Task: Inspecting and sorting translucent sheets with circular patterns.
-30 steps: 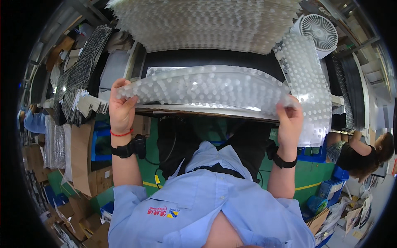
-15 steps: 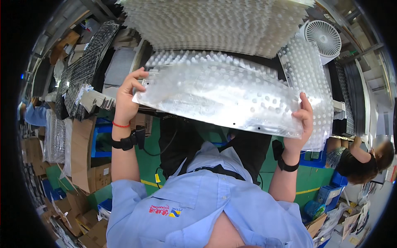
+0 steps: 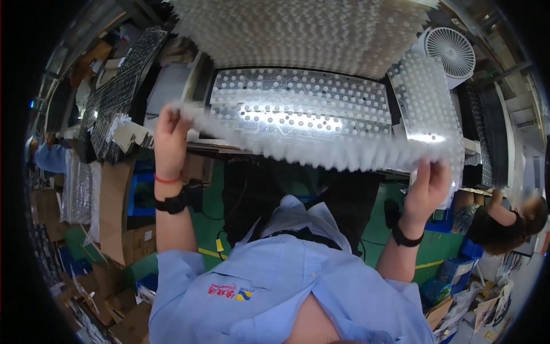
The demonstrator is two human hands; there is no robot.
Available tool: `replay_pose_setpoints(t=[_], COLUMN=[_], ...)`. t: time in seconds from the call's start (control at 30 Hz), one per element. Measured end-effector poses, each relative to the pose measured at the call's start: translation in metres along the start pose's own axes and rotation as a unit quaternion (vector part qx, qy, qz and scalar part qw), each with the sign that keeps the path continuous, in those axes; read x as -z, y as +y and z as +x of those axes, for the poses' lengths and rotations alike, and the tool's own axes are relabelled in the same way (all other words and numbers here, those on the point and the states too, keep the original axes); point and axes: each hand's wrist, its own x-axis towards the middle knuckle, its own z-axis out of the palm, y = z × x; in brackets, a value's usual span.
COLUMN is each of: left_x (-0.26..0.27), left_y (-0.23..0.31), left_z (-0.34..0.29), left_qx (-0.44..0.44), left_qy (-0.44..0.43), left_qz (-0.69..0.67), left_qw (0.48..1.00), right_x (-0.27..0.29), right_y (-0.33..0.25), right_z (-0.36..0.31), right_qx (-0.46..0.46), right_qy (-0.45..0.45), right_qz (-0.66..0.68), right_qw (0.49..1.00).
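Holding clear tray (image 3: 321,150) edge-on above bench (image 3: 240,150); left hand (image 3: 171,136), right hand (image 3: 428,186) clamped on ends; not yet set on tray (image 3: 298,103) below.

A dimpled plastic sheet (image 3: 321,150) spans from the left hand (image 3: 170,139) to the right hand (image 3: 428,186), above the table's (image 3: 229,150) near edge. Behind it another sheet (image 3: 298,103) lies on the table. A fan (image 3: 451,50) stands far right; cardboard boxes (image 3: 117,212) sit left.
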Motion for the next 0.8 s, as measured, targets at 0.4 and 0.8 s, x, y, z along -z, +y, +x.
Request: replay_pose_setpoints(t=[0.4,0.8], left_x=[-0.024,-0.014], left_y=[-0.023,-0.013], left_z=[0.064,0.056], left_qx=[0.215,0.248], left_qy=[-0.014,-0.117], left_qz=[0.056,-0.069], left_qw=[0.975,0.959], right_x=[-0.071,-0.063], right_y=[0.040,0.028], right_z=[0.086,0.065], right_qx=[-0.133,-0.193], right_qy=[-0.119,-0.169], right_qz=[-0.014,-0.007], right_qw=[0.984,0.967])
